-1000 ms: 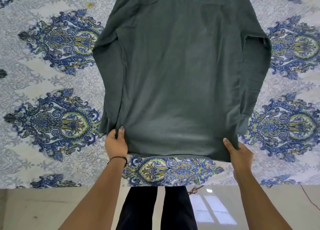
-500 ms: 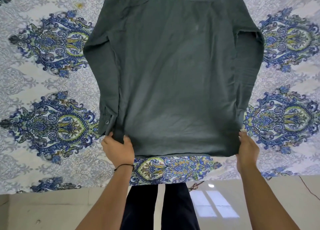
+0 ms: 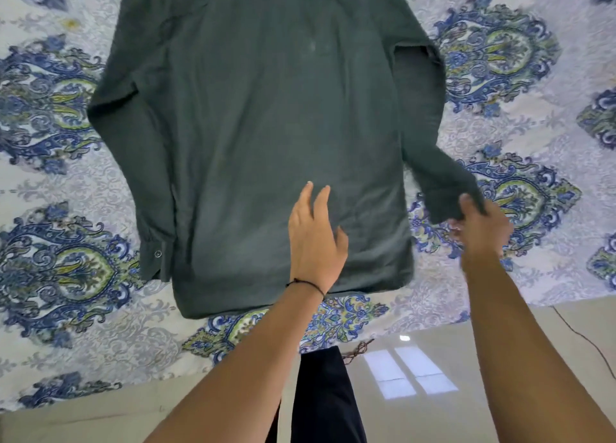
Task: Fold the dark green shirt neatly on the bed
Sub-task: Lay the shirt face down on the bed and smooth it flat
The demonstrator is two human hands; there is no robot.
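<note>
Light: even, soft daylight | Shadows: faint | Glare: bright window reflection on glossy floor [image 3: 408, 374] | Blur: motion smear on right hand [image 3: 480, 229], bedsheet [image 3: 500, 59] pattern soft | Distortion: wide-angle bowing at edges

I'm seeing the dark green shirt [image 3: 260, 135] as matt woven cloth, softly creased, with a small glossy button [image 3: 158, 253] on its cuff. The bedsheet [image 3: 60, 189] under it is thin printed cotton, matt. The floor [image 3: 433, 359] looks polished, mirror-glossy. A thin black cord band [image 3: 305, 284] circles my wrist.
</note>
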